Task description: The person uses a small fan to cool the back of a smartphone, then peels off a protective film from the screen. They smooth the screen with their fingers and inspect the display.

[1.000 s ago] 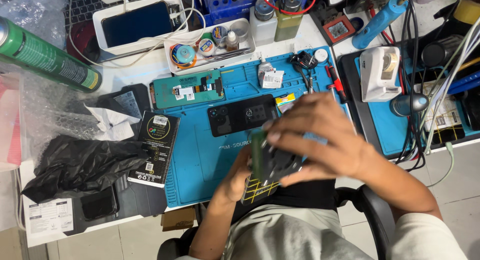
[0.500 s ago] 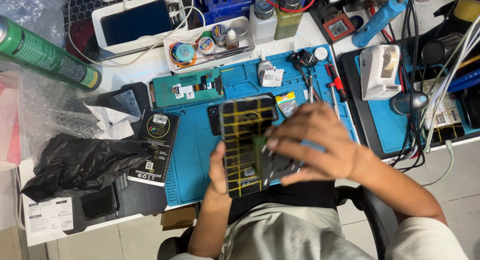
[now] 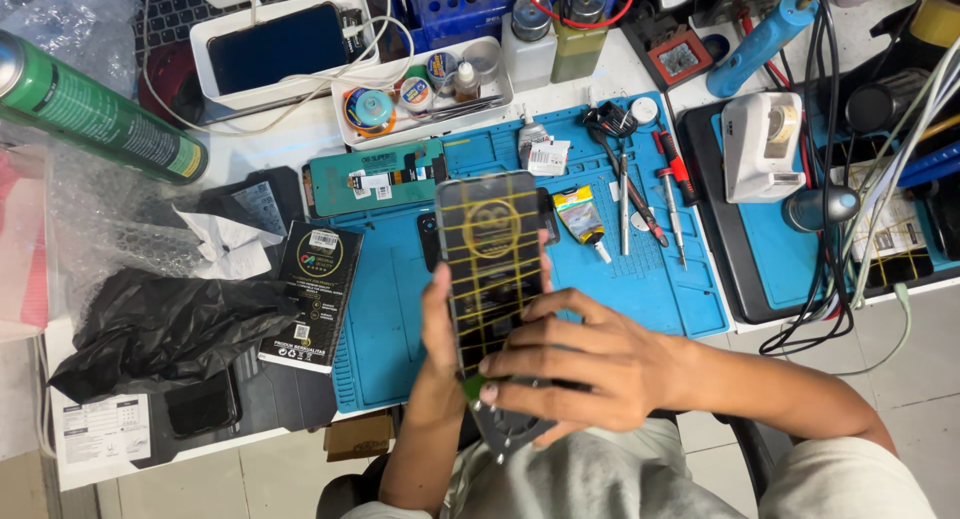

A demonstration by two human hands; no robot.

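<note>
Here, from the head camera, the phone screen panel (image 3: 493,269) with yellow grid lines stands lengthwise away from the body above the blue repair mat (image 3: 640,279). The left hand (image 3: 440,324) grips its left edge; the right hand (image 3: 585,364) closes over its near end.

A flat, dark rectangular phone panel (image 3: 493,259) crossed by a grid of yellow lines stands lengthwise above the blue mat (image 3: 640,279), over its middle. Its near end is covered; a small green tab (image 3: 473,387) shows at that end.
</note>
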